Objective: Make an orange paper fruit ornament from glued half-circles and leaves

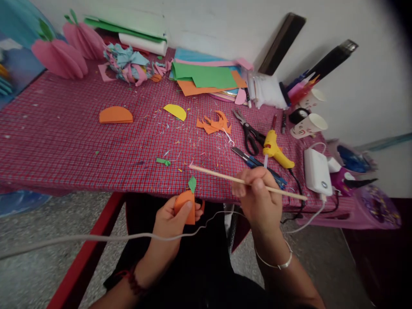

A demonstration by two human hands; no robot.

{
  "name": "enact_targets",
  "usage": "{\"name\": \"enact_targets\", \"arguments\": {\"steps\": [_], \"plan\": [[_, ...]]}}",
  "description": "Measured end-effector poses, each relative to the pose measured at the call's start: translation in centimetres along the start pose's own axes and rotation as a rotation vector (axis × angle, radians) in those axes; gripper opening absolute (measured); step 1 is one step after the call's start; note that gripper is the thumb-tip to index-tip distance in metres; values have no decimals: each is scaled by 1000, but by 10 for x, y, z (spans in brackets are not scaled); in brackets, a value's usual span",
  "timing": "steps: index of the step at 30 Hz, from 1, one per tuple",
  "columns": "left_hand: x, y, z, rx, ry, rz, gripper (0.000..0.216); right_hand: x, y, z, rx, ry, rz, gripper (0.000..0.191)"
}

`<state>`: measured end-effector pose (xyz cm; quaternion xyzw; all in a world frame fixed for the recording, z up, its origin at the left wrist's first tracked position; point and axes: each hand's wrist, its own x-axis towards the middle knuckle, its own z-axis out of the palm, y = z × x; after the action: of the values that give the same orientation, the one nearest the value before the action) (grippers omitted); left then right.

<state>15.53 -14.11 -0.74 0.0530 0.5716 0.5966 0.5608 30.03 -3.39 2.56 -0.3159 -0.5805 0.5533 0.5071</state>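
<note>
My left hand (172, 219) is closed on a folded orange paper piece (186, 208), the thumb pressed flat across it. A small green paper leaf (192, 184) stands at its top edge. My right hand (260, 195) grips a thin wooden stick (219, 173) between thumb and fingers. The stick lies nearly level over the table edge, its left tip above the green leaf and slightly apart from it. Close beyond the right hand lie a yellow glue gun (276, 150) and a blue cutter knife (254, 162).
Black-handled scissors (251, 133), orange paper scraps (214, 123), a yellow half circle (175, 111) and an orange half circle (116, 115) lie on the checked cloth (64, 141). Paper cups (309, 125) and a white power bank (317, 171) stand right. A white cable (128, 236) crosses below my hands.
</note>
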Motion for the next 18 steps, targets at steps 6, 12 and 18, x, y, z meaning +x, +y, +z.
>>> {"name": "enact_targets", "arguments": {"steps": [6,12,18], "plan": [[0,1,1,-16,7,-17,22,-9,-6,-4,-180,-1,-34,37],[0,2,1,-1,17,-10,20,-11,-4,-5,-185,-18,-28,38],[1,1,0,9,11,-7,21,-9,-1,-3,-197,-44,-40,40]]}}
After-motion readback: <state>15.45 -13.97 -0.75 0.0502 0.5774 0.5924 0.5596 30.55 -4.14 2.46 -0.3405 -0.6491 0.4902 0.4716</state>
